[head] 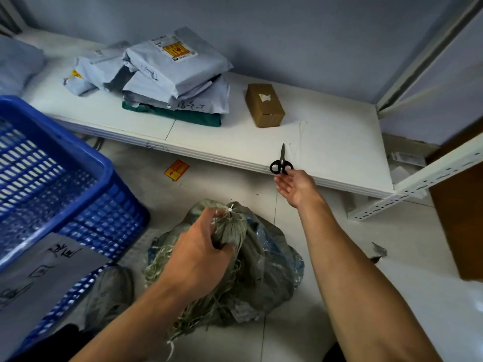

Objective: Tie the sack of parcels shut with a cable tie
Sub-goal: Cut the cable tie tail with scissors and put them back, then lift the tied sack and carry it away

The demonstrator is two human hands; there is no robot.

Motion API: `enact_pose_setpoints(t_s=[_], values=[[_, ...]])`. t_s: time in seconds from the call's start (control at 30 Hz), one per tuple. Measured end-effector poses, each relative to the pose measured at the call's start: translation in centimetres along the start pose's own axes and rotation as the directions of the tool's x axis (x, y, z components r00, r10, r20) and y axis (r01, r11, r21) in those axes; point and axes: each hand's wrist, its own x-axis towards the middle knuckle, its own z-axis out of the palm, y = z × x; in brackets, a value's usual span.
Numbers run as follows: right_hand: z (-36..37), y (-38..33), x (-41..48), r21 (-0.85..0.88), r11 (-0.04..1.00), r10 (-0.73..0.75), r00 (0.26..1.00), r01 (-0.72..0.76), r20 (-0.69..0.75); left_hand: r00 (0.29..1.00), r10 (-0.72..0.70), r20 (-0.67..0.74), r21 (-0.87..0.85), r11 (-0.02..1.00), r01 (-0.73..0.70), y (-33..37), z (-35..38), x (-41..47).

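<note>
- One sack [257, 259], grey-green woven, on the floor near centre, neck bunched upward.
- One cable tie [230, 209], white, at the bunched neck, just above the fingers.
- Left grip [201, 246]: fingers curled round the sack's neck.
- Right grip [294, 188]: wide, palm up, holding nothing, at the handles of the scissors [281, 164]; contact cannot be told.
- Scissors on the near edge of a white shelf [339, 152].
- Far on the shelf: grey parcels [177, 71], brown box [264, 105].
- Left: blue basket [52, 163].
</note>
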Motion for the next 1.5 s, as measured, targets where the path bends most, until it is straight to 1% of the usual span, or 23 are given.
enact_pose_setpoints(t_s=[0.13, 0.23, 0.33, 0.4, 0.5, 0.6, 0.67, 0.73, 0.9, 0.97, 1.07, 1.2, 1.3, 1.33, 1.37, 1.43, 1.47, 1.5], values=[[0.8, 0.5, 0.1, 0.105, 0.994, 0.002, 0.997, -0.010, 0.074, 1.000, -0.001, 0.008, -0.017, 1.000, 0.002, -0.3, 0.0, -0.2], [1.2, 0.7, -0.1, 0.166, 0.986, -0.022, 0.994, 0.003, 0.112, 1.000, 0.002, 0.000, -0.010, 1.000, -0.002, -0.5, -0.2, -0.3], [1.6, 1.0, -0.4, 0.197, 0.980, -0.048, 0.993, 0.026, 0.111, 1.000, 0.016, -0.012, 0.002, 1.000, -0.016, -0.8, -0.4, -0.3], [1.9, 1.2, -1.0, 0.181, 0.983, -0.060, 0.992, 0.040, 0.107, 1.000, 0.024, -0.018, 0.020, 1.000, -0.024, -0.8, -0.6, -0.3], [2.3, 1.1, -2.6, 0.053, 0.997, -0.059, 0.989, 0.052, 0.133, 0.999, 0.022, -0.026, 0.058, 0.998, -0.021, -0.7, -1.0, -0.2], [1.9, 0.6, -5.3, -0.178, 0.982, -0.023, 0.979, 0.060, 0.205, 1.000, -0.005, -0.013, 0.064, 0.998, 0.006, -0.3, -1.1, -0.4], [1.3, 0.4, -7.5, -0.318, 0.945, 0.001, 0.966, 0.084, 0.258, 1.000, -0.008, -0.001, 0.096, 0.995, 0.008, -0.1, -1.0, -0.7], [0.3, 0.3, -9.9, -0.421, 0.900, 0.025, 0.953, 0.110, 0.302, 1.000, 0.000, 0.007, 0.140, 0.990, 0.000, -0.2, -0.9, -1.1], [-2.7, 0.4, -16.2, -0.595, 0.780, 0.018, 0.944, 0.193, 0.329, 0.999, 0.030, 0.039, 0.199, 0.979, -0.038, -0.9, -0.4, -2.3], [-4.4, 1.0, -19.2, -0.640, 0.739, 0.014, 0.944, 0.212, 0.330, 0.997, 0.054, 0.058, 0.219, 0.974, -0.065, -1.0, -0.1, -3.1], [-6.9, 2.9, -23.3, -0.700, 0.685, 0.055, 0.944, 0.201, 0.326, 0.992, 0.094, 0.086, 0.250, 0.962, -0.113, -0.9, 0.4, -4.5], [-8.7, 5.1, -28.5, -0.727, 0.663, 0.088, 0.946, 0.179, 0.313, 0.977, 0.176, 0.120, 0.340, 0.917, -0.207, -0.9, 1.2, -6.8], [-8.9, 6.8, -31.8, -0.672, 0.719, 0.035, 0.956, 0.178, 0.291, 0.966, 0.221, 0.135, 0.377, 0.890, -0.256, -1.4, 2.2, -8.7], [-8.9, 7.7, -32.8, -0.636, 0.750, -0.005, 0.963, 0.181, 0.269, 0.962, 0.235, 0.140, 0.386, 0.881, -0.272, -1.5, 2.6, -9.6], [-8.9, 8.6, -34.2, -0.619, 0.758, -0.074, 0.970, 0.207, 0.233, 0.956, 0.251, 0.149, 0.395, 0.872, -0.290, -1.6, 2.7, -10.8], [-8.7, 10.7, -36.0, -0.663, 0.708, -0.197, 0.970, 0.243, 0.145, 0.948, 0.266, 0.172, 0.383, 0.869, -0.314, -2.1, 3.3, -12.6], [-8.7, 11.6, -37.0, -0.678, 0.693, -0.222, 0.967, 0.247, 0.125, 0.946, 0.271, 0.180, 0.375, 0.870, -0.321, -2.2, 3.3, -13.7], [-8.7, 12.4, -37.6, -0.676, 0.696, -0.208, 0.969, 0.243, 0.134, 0.944, 0.276, 0.179, 0.355, 0.877, -0.323, -2.4, 3.4, -14.3]])
